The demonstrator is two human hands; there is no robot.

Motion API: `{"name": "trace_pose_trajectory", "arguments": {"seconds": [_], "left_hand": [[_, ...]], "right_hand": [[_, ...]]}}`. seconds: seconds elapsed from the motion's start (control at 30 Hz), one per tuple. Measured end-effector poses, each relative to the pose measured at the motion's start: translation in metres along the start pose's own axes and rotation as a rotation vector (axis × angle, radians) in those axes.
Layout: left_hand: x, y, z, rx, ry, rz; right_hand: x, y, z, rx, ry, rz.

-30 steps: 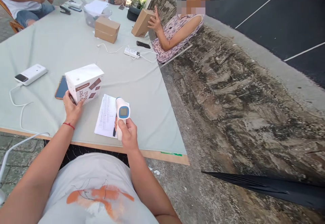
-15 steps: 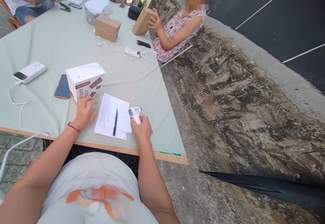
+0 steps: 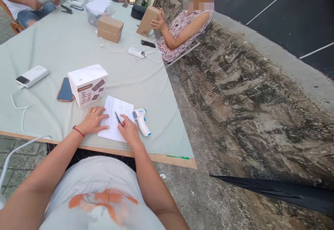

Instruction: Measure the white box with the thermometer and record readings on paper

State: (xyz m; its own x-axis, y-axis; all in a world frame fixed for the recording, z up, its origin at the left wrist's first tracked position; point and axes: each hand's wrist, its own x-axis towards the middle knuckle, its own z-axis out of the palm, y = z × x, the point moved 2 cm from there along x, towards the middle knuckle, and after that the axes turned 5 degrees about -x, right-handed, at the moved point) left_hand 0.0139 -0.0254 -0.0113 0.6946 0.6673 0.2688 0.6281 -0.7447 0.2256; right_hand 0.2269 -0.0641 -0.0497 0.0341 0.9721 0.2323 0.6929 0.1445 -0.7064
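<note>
My right hand [image 3: 128, 129] is closed on a black pen [image 3: 118, 118], its upper end sticking out beyond the fingers over the written paper sheets [image 3: 112, 135]. Fingers spread, my left hand [image 3: 94, 120] lies flat with its fingertips on the left edge of the paper. Just beyond it stands a white and brown "Su-per Meal" box [image 3: 88, 84]. To the right of the sheets, a white and blue infrared thermometer [image 3: 142, 122] lies on the table, apart from my right hand.
A phone [image 3: 65, 90] and a white power bank [image 3: 32, 76] with a cable lie to the left. Farther off are a cardboard box [image 3: 110, 29], a plastic tub [image 3: 92, 17] and a power strip [image 3: 136, 52]. A seated co-worker holds another cardboard box [image 3: 148, 22]; two more people sit at the far side.
My right hand has let go of the thermometer, now lying on the table, and has picked up the pen from the paper. My left hand has shifted from the box's base onto the paper.
</note>
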Motion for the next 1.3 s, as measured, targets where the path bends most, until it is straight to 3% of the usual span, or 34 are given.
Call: {"name": "trace_pose_trajectory", "arguments": {"seconds": [0.23,0.37,0.53,0.73,0.93,1.3], "left_hand": [[0.002,-0.001,0.002,0.006,-0.025,-0.026],[0.002,0.000,0.002,-0.004,-0.039,-0.040],[0.002,0.001,0.001,-0.016,-0.042,-0.043],[0.002,0.001,0.000,-0.025,-0.043,-0.043],[0.002,0.000,-0.001,-0.037,-0.043,-0.051],[0.002,0.000,0.000,-0.046,-0.038,-0.053]], "right_hand": [[-0.012,0.004,0.003,0.487,0.082,-0.079],[-0.023,0.000,0.008,0.513,0.121,0.035],[-0.025,-0.008,0.006,0.622,0.072,0.053],[-0.022,-0.012,0.009,0.544,0.130,0.185],[-0.022,-0.023,0.009,0.380,0.069,0.128],[-0.021,-0.028,0.008,0.349,0.057,0.072]]}}
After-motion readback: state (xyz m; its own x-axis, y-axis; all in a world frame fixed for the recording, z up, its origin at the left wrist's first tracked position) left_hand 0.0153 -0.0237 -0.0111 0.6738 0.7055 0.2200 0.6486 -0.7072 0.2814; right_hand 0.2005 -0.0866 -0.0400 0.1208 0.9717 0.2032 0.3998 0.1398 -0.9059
